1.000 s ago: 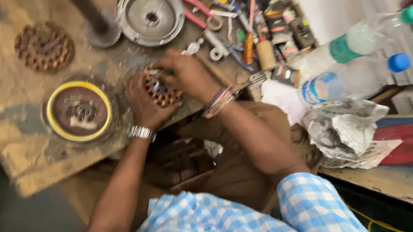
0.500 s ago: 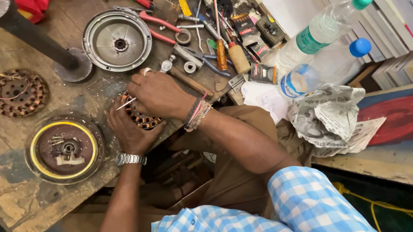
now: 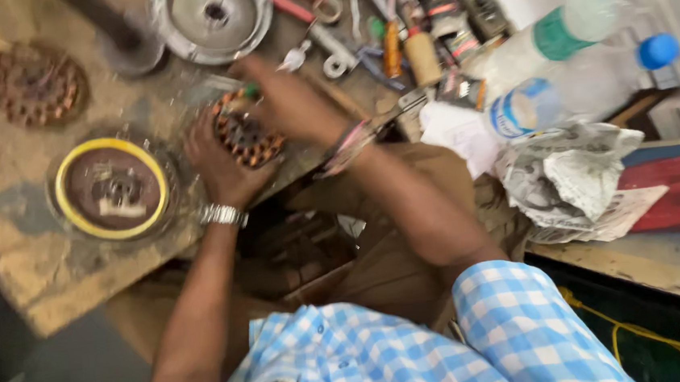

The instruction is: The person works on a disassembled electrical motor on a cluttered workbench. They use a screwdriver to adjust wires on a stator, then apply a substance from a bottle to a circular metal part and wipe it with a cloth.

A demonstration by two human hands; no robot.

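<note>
Nearest the wearer, the left hand (image 3: 221, 164) cups a round copper-wound stator (image 3: 245, 134) at the near edge of the worn wooden bench (image 3: 30, 264), fingers curled around its near and left rim, so it is clamped on the part. The stator lies flat, its axis pointing up at the camera, with no long side to speak of. The right hand (image 3: 288, 98) comes over the stator's far right side, fingers drawn together on a small green-tipped tool (image 3: 250, 90) (blur hides what kind) whose tip sits at the stator's far rim. Both hands touch the stator; the left bears it, the right works from beyond it. Left of the stator lies a yellow-ringed round housing (image 3: 112, 187), and further left and beyond, a second wound core (image 3: 32, 84). Beyond the stator sits a grey metal cover plate (image 3: 211, 17), and to its far right a litter of hand tools (image 3: 392, 33) and two plastic bottles (image 3: 572, 59).
</note>
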